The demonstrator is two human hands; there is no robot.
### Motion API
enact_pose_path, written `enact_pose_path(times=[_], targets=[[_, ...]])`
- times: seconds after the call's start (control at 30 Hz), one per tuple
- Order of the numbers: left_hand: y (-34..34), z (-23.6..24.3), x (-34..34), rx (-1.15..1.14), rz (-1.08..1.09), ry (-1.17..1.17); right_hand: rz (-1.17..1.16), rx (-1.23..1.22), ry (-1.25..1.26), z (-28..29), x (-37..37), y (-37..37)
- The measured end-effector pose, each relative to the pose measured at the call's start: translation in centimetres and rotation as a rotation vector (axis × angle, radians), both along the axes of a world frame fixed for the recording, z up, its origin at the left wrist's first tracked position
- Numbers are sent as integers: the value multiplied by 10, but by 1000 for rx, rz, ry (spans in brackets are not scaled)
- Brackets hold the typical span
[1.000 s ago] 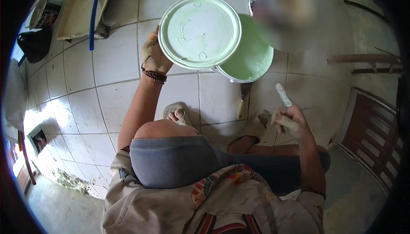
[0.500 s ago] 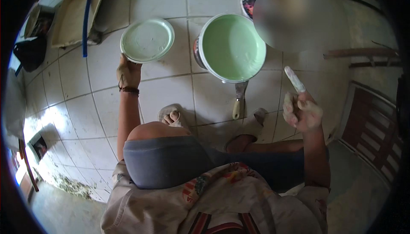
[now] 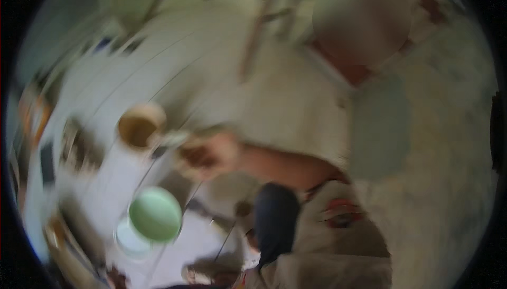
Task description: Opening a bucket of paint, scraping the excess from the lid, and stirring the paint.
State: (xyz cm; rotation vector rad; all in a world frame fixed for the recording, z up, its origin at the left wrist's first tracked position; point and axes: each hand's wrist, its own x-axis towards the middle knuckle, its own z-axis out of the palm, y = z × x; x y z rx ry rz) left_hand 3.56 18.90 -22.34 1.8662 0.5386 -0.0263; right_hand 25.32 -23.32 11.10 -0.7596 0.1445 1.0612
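Observation:
The picture is badly smeared by motion. My right hand point(image 3: 208, 154) reaches across the middle with a pale, paint-coated finger stretched out, beside a pale bucket point(image 3: 141, 128) with a brownish inside. Below it stands a bucket of mint-green paint point(image 3: 157, 210). A pale round lid point(image 3: 129, 239) lies at that bucket's lower left, partly behind it. A blurred shape near the bottom edge, below the lid, looks like my left hand point(image 3: 116, 276); its fingers and any hold are unclear. A putty knife point(image 3: 211, 212) lies to the right of the green paint.
A long tray-like object point(image 3: 66, 236) lies at the lower left. Reddish wooden bars like a ladder point(image 3: 269, 20) stand at the top. A red-brown slatted panel point(image 3: 348, 64) is at the upper right, above bare concrete floor point(image 3: 422, 183). Other blurred items line the left edge.
My view has swung round sharply to the right. The lid moved left from over the bucket earlier and now appears low beside it. My right arm now stretches leftward across the view.

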Motion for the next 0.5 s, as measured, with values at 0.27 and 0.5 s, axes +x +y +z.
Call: enact_pose_path(times=[0.27, 0.5], targets=[[8, 129, 59, -440, -177, 368, -988, -539, 90, 124, -131, -204], [-75, 243, 141, 160, -997, -50, -1981, -1228, -109, 367, -439, -341]])
